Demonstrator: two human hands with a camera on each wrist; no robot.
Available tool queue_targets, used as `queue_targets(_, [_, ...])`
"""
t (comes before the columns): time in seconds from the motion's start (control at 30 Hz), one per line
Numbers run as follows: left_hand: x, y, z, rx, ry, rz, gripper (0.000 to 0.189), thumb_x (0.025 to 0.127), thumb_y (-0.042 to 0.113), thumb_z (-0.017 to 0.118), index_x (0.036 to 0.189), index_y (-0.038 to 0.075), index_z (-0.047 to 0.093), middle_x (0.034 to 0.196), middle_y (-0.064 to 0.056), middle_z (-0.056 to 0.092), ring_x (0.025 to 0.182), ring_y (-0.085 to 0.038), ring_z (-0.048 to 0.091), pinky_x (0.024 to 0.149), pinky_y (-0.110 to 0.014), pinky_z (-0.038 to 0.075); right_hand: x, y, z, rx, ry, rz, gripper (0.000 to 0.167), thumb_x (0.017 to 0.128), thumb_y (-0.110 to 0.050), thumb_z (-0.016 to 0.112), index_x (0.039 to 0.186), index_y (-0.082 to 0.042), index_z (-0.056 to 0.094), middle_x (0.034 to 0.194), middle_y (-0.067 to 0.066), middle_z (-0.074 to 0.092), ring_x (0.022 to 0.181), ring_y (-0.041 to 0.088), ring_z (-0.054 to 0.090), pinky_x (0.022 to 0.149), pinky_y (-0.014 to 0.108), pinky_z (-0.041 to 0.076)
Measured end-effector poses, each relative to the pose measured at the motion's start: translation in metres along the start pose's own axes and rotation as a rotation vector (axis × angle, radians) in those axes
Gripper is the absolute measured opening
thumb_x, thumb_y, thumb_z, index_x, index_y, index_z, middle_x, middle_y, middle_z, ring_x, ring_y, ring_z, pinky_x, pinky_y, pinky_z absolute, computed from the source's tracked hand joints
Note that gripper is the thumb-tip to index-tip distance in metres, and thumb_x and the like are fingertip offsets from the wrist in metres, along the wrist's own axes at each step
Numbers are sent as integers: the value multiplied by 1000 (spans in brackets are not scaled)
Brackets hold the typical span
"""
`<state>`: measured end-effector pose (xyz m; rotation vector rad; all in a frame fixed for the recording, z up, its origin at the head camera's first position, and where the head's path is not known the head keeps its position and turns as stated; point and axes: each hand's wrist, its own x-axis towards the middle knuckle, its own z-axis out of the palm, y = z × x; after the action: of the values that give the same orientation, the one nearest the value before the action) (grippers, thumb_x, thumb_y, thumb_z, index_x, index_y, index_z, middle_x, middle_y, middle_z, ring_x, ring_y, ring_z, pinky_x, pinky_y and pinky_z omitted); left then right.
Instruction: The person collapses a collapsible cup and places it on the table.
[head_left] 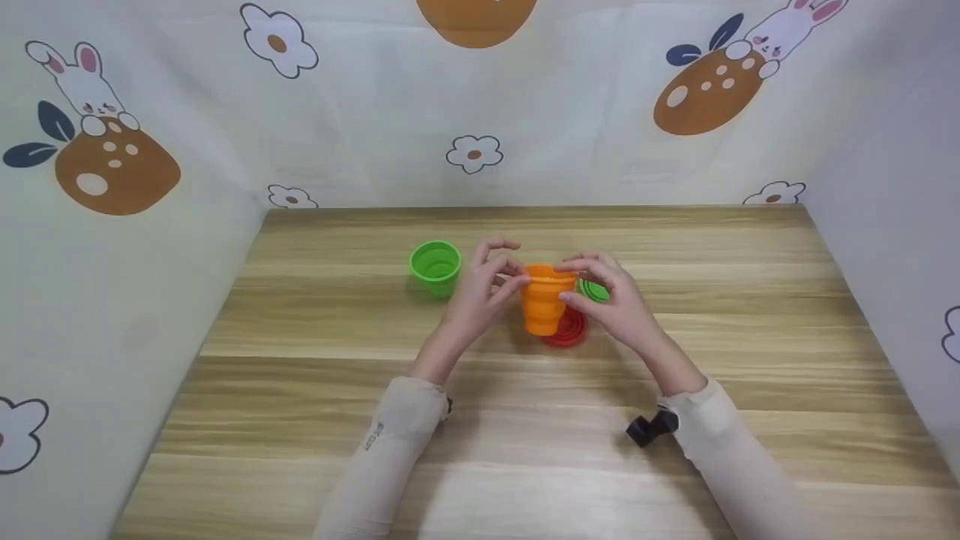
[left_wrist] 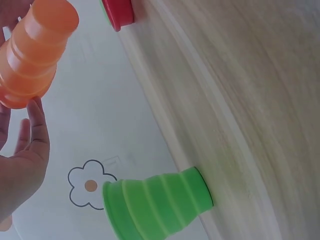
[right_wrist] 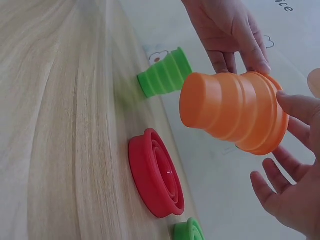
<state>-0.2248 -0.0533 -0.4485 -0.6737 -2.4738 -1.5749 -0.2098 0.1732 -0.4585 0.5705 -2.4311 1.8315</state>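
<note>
An orange collapsible cup, drawn out to full height, is held above the table between both hands. My left hand pinches its rim from the left with thumb and fingers. On the other side my right hand grips the rim, thumb outside; in the right wrist view some of its fingers stand free of the cup. Below and behind the orange cup a red collapsible cup lies folded flat on the table. Left of my left hand stands an extended green collapsible cup.
A second green cup, folded flat, sits by the red one, partly hidden by my right hand. The wooden table ends at a printed cloth backdrop. A black device is strapped at my right wrist.
</note>
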Motion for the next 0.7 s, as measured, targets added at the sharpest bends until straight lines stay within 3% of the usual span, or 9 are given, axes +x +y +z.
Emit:
queue_targets(0.13, [-1, 3, 2, 23, -32, -20, 22, 96, 23, 64, 97, 1, 66, 136, -12, 49, 102, -25, 69, 86, -34, 60, -2, 0, 0, -39, -41, 23, 25, 89, -16, 75, 112, -8, 71, 122, 11, 67, 122, 24, 56, 116, 52, 36])
queue_targets(0.27, [-3, 4, 1, 56, -84, -27, 21, 99, 25, 61, 100, 5, 63, 135, -10, 50, 103, -23, 68, 87, -30, 59, -3, 0, -1, 3, -80, 59, 22, 90, -16, 74, 107, -4, 70, 112, 9, 71, 111, 20, 62, 114, 51, 40])
queue_targets(0.4, [-5, 3, -1, 74, -149, -15, 21, 98, 25, 63, 108, 7, 62, 124, -10, 58, 104, -22, 63, 89, -34, 57, -4, -1, -1, 66, -113, 77, 21, 91, -12, 72, 107, 1, 67, 103, 3, 69, 104, 13, 64, 112, 38, 45])
queue_targets(0.53, [-7, 2, -3, 126, -190, 38, 30, 93, 28, 68, 116, 9, 63, 115, -7, 65, 107, -25, 56, 98, -42, 50, -5, 0, -2, 126, -131, 92, 24, 92, -9, 70, 110, 5, 63, 102, -2, 67, 100, 11, 66, 100, 23, 51])
queue_targets(0.7, [-8, 2, -2, 110, -220, 85, 33, 91, 26, 70, 118, 9, 65, 114, -6, 65, 109, -24, 55, 103, -40, 45, -7, 1, -2, 176, -170, 90, 24, 94, -8, 67, 112, 7, 60, 102, -1, 67, 95, 12, 67, 89, 21, 55])
